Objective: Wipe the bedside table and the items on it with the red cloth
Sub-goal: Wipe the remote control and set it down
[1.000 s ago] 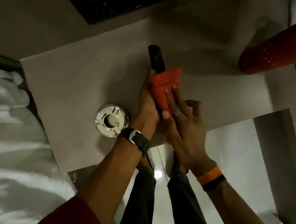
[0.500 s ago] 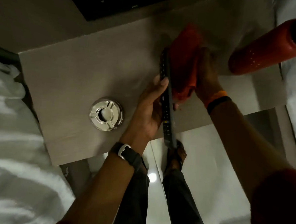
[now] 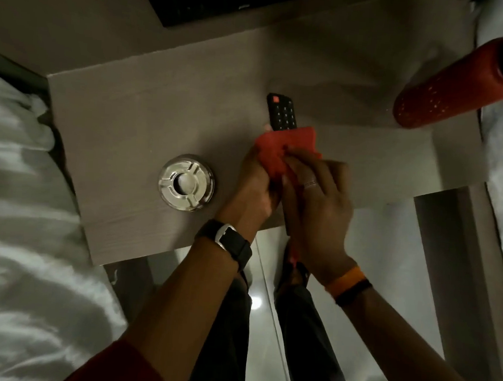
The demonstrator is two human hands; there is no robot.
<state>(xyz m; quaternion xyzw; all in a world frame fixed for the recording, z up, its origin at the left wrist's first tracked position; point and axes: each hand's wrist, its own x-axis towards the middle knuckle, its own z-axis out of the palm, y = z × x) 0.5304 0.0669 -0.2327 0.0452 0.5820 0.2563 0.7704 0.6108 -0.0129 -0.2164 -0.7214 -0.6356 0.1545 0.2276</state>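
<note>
Both hands grip one black remote: left hand holds it underneath, right hand presses soft cloth around it, above matte woodgrain bench. Round metal ashtray sits left.

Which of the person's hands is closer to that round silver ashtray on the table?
The left hand is nearer: it grips the remote just right of the ashtray. The right hand, pressing the red cloth onto the remote, lies farther right, beyond the left.
</note>
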